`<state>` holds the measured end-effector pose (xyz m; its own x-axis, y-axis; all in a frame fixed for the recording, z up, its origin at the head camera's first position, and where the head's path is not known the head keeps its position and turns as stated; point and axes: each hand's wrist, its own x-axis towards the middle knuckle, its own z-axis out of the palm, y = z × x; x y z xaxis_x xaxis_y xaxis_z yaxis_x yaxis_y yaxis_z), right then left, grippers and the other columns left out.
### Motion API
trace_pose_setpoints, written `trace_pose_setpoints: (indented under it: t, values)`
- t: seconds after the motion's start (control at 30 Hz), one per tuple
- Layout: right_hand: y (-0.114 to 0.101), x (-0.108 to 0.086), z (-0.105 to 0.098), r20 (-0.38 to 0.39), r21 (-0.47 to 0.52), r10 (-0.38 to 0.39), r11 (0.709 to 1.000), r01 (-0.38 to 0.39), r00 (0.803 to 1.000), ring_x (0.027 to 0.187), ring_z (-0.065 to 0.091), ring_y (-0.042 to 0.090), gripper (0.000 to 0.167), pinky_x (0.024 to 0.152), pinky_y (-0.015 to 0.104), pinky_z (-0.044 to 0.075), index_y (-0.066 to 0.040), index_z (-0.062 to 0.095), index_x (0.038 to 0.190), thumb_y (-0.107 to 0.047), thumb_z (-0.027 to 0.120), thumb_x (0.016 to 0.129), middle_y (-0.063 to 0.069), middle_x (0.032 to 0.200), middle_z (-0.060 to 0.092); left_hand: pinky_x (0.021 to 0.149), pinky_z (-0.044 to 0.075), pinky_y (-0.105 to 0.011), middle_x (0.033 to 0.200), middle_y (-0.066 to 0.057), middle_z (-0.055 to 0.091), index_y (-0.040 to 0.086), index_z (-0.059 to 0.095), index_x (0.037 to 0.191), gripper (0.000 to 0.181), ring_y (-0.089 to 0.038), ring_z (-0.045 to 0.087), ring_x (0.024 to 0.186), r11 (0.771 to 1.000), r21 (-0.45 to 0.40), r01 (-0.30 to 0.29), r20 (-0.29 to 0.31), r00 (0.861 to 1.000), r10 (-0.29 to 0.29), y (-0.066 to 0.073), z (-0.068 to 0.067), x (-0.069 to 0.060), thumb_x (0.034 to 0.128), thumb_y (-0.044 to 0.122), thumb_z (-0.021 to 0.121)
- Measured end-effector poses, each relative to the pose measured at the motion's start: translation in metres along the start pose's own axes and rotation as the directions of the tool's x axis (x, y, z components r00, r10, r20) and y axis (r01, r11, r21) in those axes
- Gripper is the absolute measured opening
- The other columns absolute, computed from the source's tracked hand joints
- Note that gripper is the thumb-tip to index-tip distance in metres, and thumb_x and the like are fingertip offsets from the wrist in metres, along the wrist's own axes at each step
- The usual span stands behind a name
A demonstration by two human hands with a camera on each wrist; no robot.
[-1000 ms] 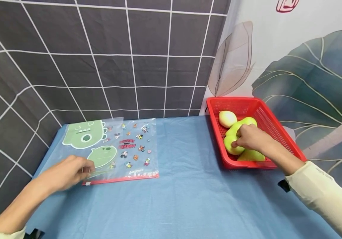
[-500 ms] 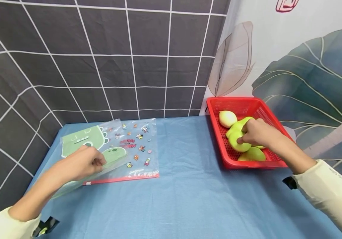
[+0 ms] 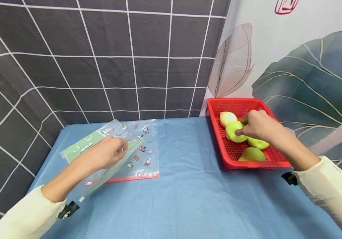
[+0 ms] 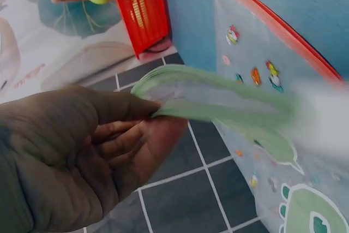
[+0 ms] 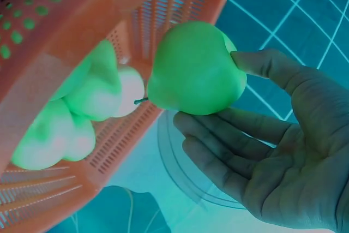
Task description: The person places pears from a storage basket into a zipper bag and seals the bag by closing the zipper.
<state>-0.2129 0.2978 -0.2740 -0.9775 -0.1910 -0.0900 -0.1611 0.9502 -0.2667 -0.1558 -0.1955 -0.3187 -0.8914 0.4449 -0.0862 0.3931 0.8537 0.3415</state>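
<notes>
My left hand (image 3: 106, 152) pinches the edge of a clear zip bag (image 3: 79, 147) with green dinosaur prints. In the left wrist view, thumb and fingers grip the green rim of this bag (image 4: 251, 114), which bows apart into a loop. Under it lies a second clear zip bag (image 3: 142, 164) with small cartoon figures and a red zip strip. At the right, my right hand (image 3: 260, 125) holds a green pear (image 3: 234, 131) over the red basket (image 3: 258, 165). The right wrist view has the pear (image 5: 193, 72) between thumb and fingers, stem towards the basket.
Several other fruits stay in the basket, among them a pale yellow one (image 3: 227, 118) and a pear (image 3: 252, 154) near the front rim. A blue cloth (image 3: 185, 186) covers the table. Dark gridded fabric (image 3: 150, 73) hangs behind.
My left hand has lifted the dinosaur bag's edge and moved it right, over the cartoon bag. My right hand has raised the pear off the other fruits and moved slightly away from me.
</notes>
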Motion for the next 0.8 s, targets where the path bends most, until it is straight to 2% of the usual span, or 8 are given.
trace_pose_setpoints:
  t: [0.1,0.17,0.27,0.4,0.57,0.67,0.73,0.8]
  values:
    - [-0.004,0.000,-0.002,-0.018,0.003,-0.003,1.000,0.003,1.000,0.072,0.068,0.021,0.063,0.062,0.034,0.063,0.013,0.077,0.132,-0.030,0.093,0.089,0.031,0.114,0.082,0.080,0.064,-0.039,0.107,-0.018,0.083,-0.006,0.079,0.120,0.029,-0.021,0.067,0.082,0.999,-0.021,0.049,-0.005,0.999,-0.049,0.007,-0.002,0.011,0.0972,-0.003,0.060]
    - [-0.008,0.001,-0.004,-0.023,0.002,-0.006,1.000,0.006,1.000,0.073,0.069,0.023,0.063,0.064,0.036,0.064,0.013,0.076,0.133,-0.030,0.092,0.090,0.031,0.114,0.081,0.081,0.063,-0.038,0.112,-0.019,0.084,-0.008,0.078,0.124,0.037,-0.022,0.069,0.085,0.995,-0.047,0.086,-0.011,0.996,-0.086,0.011,-0.004,0.018,0.0933,-0.003,0.058]
    - [-0.015,0.000,-0.005,-0.041,-0.001,-0.021,1.000,0.021,0.999,0.080,0.072,0.027,0.061,0.070,0.041,0.067,0.011,0.077,0.132,-0.030,0.091,0.090,0.028,0.111,0.082,0.071,0.057,-0.031,0.095,-0.013,0.083,-0.006,0.080,0.115,0.035,-0.017,0.067,0.075,0.989,-0.099,0.113,-0.035,0.992,-0.117,0.015,-0.006,0.026,0.0882,-0.003,0.058]
    - [-0.023,0.000,-0.006,-0.066,0.001,-0.037,0.999,0.038,0.997,0.094,0.077,0.037,0.062,0.084,0.054,0.071,0.011,0.076,0.135,-0.030,0.091,0.091,0.033,0.122,0.080,0.071,0.054,-0.030,0.068,0.000,0.073,0.006,0.082,0.091,0.020,-0.013,0.065,0.064,0.980,-0.148,0.134,-0.090,0.985,-0.148,0.023,-0.010,0.035,0.0872,0.001,0.063]
    - [-0.037,0.001,-0.008,-0.112,0.008,-0.056,0.998,0.058,0.992,0.110,0.076,0.046,0.063,0.099,0.065,0.066,0.009,0.075,0.138,-0.030,0.090,0.092,0.032,0.125,0.080,0.057,0.044,-0.028,0.059,0.003,0.071,0.015,0.075,0.066,0.029,-0.014,0.072,0.060,0.964,-0.202,0.174,-0.125,0.972,-0.201,0.039,-0.015,0.048,0.0891,0.003,0.062]
    - [-0.047,0.002,-0.009,-0.140,0.020,-0.072,0.997,0.076,0.987,0.112,0.073,0.045,0.062,0.100,0.065,0.064,0.007,0.074,0.141,-0.030,0.088,0.093,0.030,0.125,0.080,0.048,0.041,-0.024,0.054,0.003,0.067,0.015,0.070,0.060,0.033,-0.015,0.073,0.055,0.956,-0.236,0.177,-0.117,0.971,-0.209,0.049,-0.017,0.054,0.0873,0.002,0.056]
    - [-0.053,0.003,-0.009,-0.155,0.031,-0.081,0.996,0.086,0.985,0.113,0.070,0.044,0.062,0.099,0.063,0.062,0.005,0.074,0.142,-0.031,0.087,0.094,0.028,0.125,0.080,0.047,0.046,-0.025,0.051,0.002,0.066,0.014,0.070,0.061,0.033,-0.014,0.072,0.052,0.952,-0.250,0.178,-0.108,0.972,-0.210,0.056,-0.019,0.058,0.0884,0.003,0.056]
    - [-0.059,0.002,-0.010,-0.168,0.050,-0.087,0.994,0.096,0.982,0.114,0.069,0.043,0.061,0.098,0.062,0.061,0.004,0.074,0.143,-0.032,0.086,0.095,0.027,0.125,0.080,0.058,0.056,-0.026,0.051,0.000,0.068,0.012,0.073,0.065,0.030,-0.014,0.072,0.050,0.946,-0.270,0.179,-0.100,0.972,-0.212,0.062,-0.021,0.063,0.0911,0.004,0.061]
